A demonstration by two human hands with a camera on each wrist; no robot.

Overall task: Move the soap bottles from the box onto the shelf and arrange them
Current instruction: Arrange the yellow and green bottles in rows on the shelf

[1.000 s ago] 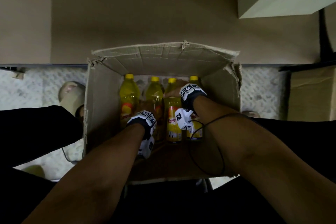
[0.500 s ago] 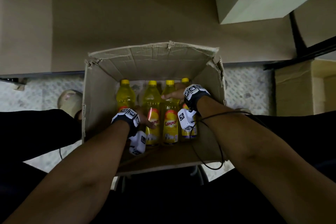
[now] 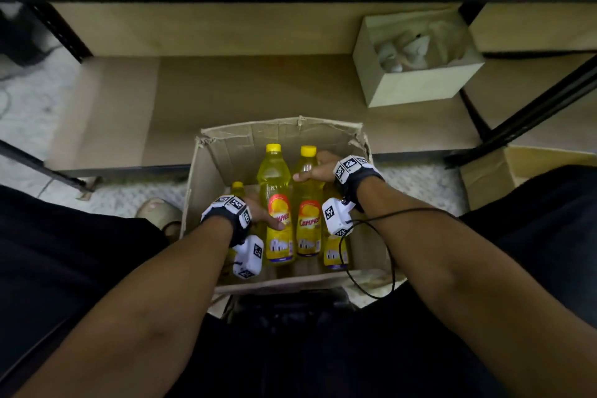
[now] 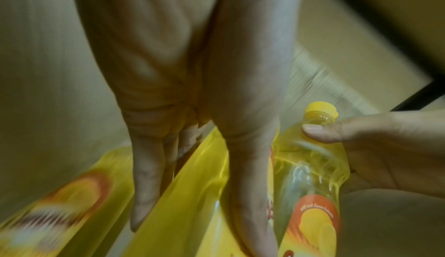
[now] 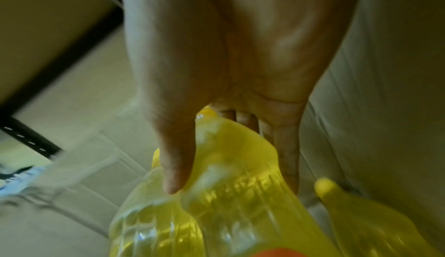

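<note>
An open cardboard box (image 3: 281, 136) on the floor holds several yellow soap bottles with yellow caps. My left hand (image 3: 261, 216) grips one bottle (image 3: 274, 171) round its label, thumb in front. My right hand (image 3: 318, 170) grips the neighbouring bottle (image 3: 308, 220) at its shoulder. Both bottles stand raised above the others. A lower bottle (image 3: 237, 187) shows behind my left wrist, another (image 3: 336, 255) under my right wrist. In the left wrist view my fingers (image 4: 144, 185) wrap the bottle (image 4: 192, 194). In the right wrist view my thumb (image 5: 175, 166) lies across the bottle (image 5: 231, 166).
The low shelf board (image 3: 258, 90) lies just behind the box, framed by black metal posts (image 3: 61, 32). A small open carton (image 3: 416, 84) with pale items sits on its right part. Another cardboard box (image 3: 504, 171) stands at the right. A sandalled foot (image 3: 158, 210) is left of the box.
Both held bottles have risen above the rest of the row. My head has tilted up, so more of the shelf shows.
</note>
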